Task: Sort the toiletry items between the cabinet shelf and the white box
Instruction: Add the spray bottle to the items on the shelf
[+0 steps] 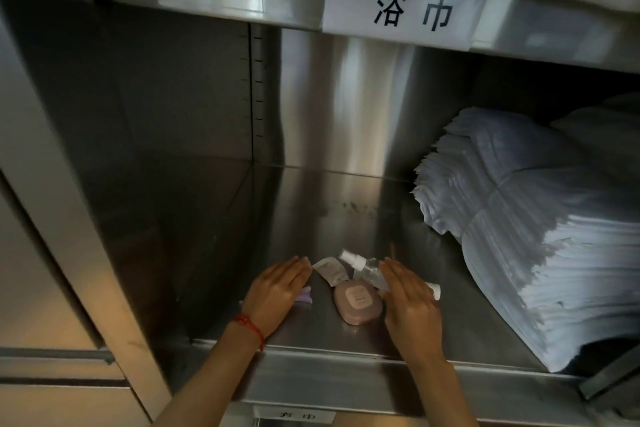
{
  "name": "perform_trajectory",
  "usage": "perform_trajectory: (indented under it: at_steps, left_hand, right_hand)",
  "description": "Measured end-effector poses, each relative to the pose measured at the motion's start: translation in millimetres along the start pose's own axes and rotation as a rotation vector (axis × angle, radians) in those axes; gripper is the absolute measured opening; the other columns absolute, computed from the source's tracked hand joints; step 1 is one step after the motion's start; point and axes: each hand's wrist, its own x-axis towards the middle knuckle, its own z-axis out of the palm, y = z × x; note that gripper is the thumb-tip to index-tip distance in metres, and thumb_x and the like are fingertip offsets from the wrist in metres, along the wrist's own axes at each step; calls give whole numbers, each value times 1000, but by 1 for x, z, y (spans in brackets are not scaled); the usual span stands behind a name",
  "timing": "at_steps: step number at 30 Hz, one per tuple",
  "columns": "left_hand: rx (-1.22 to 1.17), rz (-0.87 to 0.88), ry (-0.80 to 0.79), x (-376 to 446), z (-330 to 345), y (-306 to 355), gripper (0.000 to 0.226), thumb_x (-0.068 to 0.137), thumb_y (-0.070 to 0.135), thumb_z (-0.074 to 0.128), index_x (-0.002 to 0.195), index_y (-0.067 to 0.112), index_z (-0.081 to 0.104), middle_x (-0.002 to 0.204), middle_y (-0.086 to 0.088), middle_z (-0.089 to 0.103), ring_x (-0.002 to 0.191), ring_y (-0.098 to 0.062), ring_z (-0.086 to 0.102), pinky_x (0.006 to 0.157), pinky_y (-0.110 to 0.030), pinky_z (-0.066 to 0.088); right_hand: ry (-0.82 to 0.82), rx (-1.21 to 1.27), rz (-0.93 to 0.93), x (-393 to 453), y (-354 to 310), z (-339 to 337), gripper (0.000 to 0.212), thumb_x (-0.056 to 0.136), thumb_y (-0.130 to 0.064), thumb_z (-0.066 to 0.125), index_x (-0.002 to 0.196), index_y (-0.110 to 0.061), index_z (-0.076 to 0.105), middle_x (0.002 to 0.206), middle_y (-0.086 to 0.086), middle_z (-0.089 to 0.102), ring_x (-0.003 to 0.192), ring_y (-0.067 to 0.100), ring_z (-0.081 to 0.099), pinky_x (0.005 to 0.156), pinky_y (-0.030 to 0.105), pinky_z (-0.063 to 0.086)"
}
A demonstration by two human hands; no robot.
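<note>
Pinkish-brown soap case (358, 302) with a pale label, clear spray bottle (367, 267) capped white, lilac item (64, 298), red wrist string (250, 325), silver steel shelf (311, 350), white stacked cloths (540, 236)

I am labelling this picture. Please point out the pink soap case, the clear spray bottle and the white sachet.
pink soap case (357, 302), head view, lid centre.
clear spray bottle (372, 266), head view, clear body.
white sachet (331, 269), head view, middle.

A steel shelf (311, 211) carries a soap box (358, 302), sachet (330, 269) and spray bottle (363, 265) at lower centre, stacked cloths (526, 229) right.
</note>
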Motion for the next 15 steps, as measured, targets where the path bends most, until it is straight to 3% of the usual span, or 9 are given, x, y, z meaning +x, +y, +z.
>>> perform_trajectory:
  at_steps: [6,10,15]
  left_hand:
    - [-28,3,9,0,-1,1,58,36,24,96,85,3,75,88,-10,74,78,-20,72,61,-33,58]
    - [-51,17,-13,2,1,4,66,21,19,97,80,0,74,80,-10,74,69,-16,72,54,-26,57]
    - [-45,22,-60,7,9,8,66,23,17,97,86,7,76,90,-7,74,80,-18,72,65,-29,59]
  right_hand:
    - [5,0,10,0,2,2,60,49,13,85,106,2,69,107,17,69,93,31,69,77,48,57]
    - [-3,8,17,-1,2,4,60,50,15,84,107,1,69,108,16,69,95,32,69,75,49,57]
    - [-5,8,23,-3,4,4,59,50,12,85,106,1,69,106,17,70,93,32,69,74,51,57]
